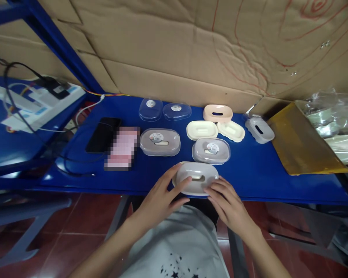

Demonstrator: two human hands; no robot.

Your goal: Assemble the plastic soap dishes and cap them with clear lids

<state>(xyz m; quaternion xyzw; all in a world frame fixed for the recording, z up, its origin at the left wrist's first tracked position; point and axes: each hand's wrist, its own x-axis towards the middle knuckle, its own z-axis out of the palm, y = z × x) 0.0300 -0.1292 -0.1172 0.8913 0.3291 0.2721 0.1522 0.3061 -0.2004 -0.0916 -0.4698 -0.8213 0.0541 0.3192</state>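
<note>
In the head view, two grey boxes [174, 150] near centre already wear labelled clear covers; the lower-centre box [195, 188] shows none. Left hand [161, 193] and right hand [228, 201], both partly open, touch its sides. Cream trays [202, 136] remain uncapped.

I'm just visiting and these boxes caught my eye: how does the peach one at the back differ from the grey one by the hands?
The peach box is pinkish, the grey box pale grey. The peach box's slot looks dark; the grey box's shows something cream. The peach box stands untouched; both hands touch the grey box. Both are rounded oblongs.
</note>
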